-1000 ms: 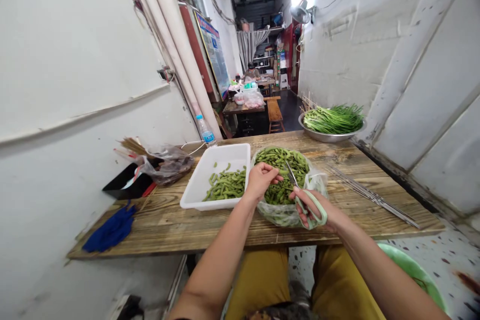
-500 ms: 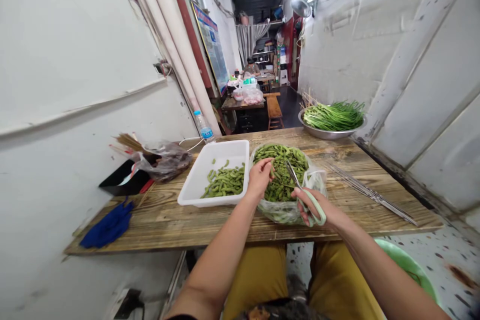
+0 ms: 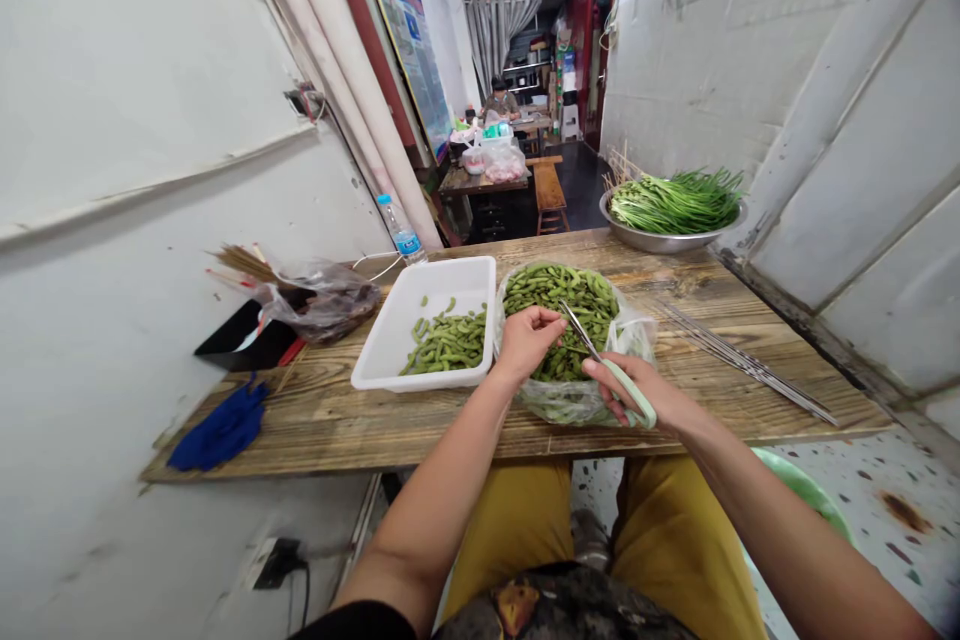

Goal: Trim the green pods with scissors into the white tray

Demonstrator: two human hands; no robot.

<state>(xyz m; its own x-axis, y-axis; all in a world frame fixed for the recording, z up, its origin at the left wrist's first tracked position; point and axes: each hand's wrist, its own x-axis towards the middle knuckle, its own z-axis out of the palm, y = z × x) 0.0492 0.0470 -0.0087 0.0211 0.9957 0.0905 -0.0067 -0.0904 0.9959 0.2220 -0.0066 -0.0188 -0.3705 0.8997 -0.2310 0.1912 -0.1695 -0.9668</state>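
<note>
My right hand (image 3: 637, 388) grips a pair of scissors (image 3: 621, 375) with pale green handles, its metal blades pointing up and left. My left hand (image 3: 527, 340) is pinched close to the blade tips; a green edamame pod seems to be between the fingertips, mostly hidden by them. Both hands are over a clear plastic bag (image 3: 559, 405) that stands open on the table, full of edamame pods (image 3: 559, 288). Left of the bag, against its side, sits a white plastic tub (image 3: 386, 325) with a smaller heap of edamame pods (image 3: 450, 340) inside.
On the wooden table (image 3: 450, 430) lie metal skewers (image 3: 750, 360) at right and a blue cloth (image 3: 221, 430) at left. A steel bowl of green stalks (image 3: 675, 205), a water bottle (image 3: 401, 232) and a black box (image 3: 244, 345) stand around. A person (image 3: 500, 100) sits far back.
My left hand has moved right, nearer the scissors. The scissors' handles have come closer together. The whole view has tilted down slightly.
</note>
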